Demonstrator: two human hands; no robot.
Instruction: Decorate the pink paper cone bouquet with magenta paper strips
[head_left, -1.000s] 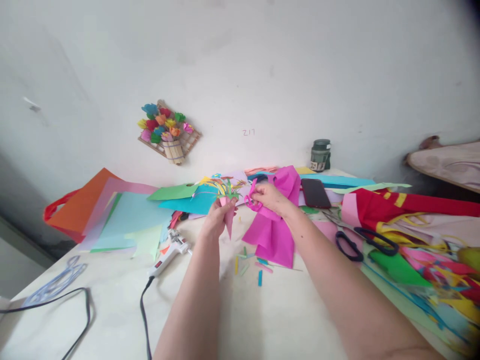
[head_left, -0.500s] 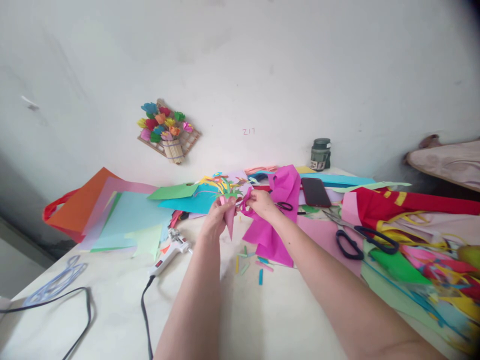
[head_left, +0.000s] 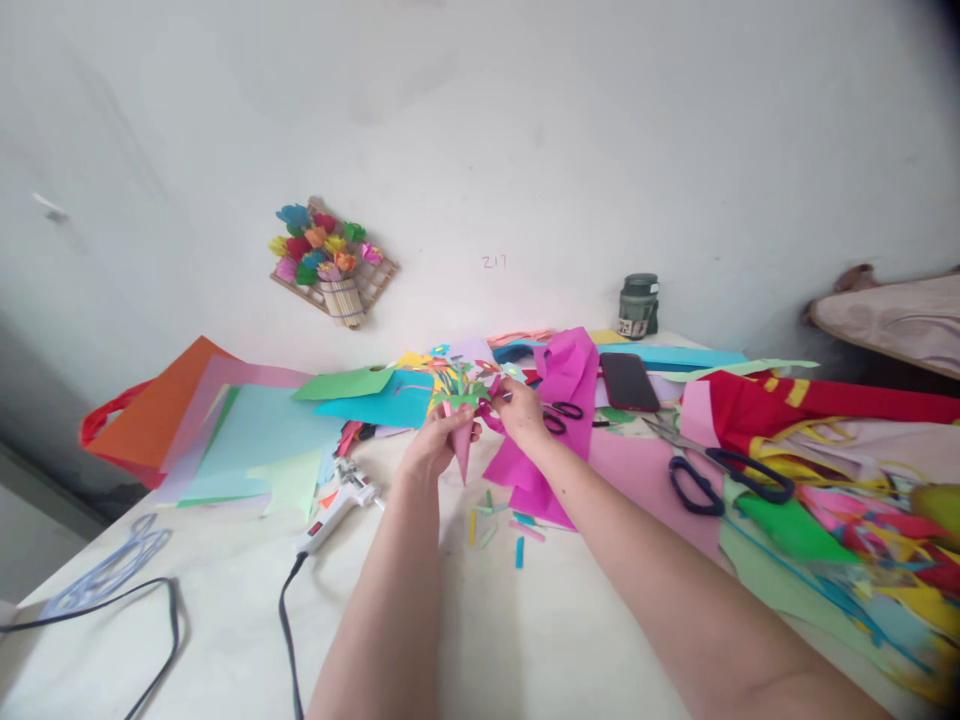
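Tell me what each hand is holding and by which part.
The left hand holds the pink cone near its top. The right hand seems to pinch a magenta strip; exactly where is hidden.

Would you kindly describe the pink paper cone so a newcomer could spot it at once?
Over the middle of the white table, find the person's left hand. It grips the pink paper cone, tip downward. Unlike the flat pink sheet to the right, it tapers, with green paper at its top.

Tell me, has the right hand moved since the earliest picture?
Yes. Judged against the phone, the right hand has shifted left, closer to the pink paper cone held in the left hand.
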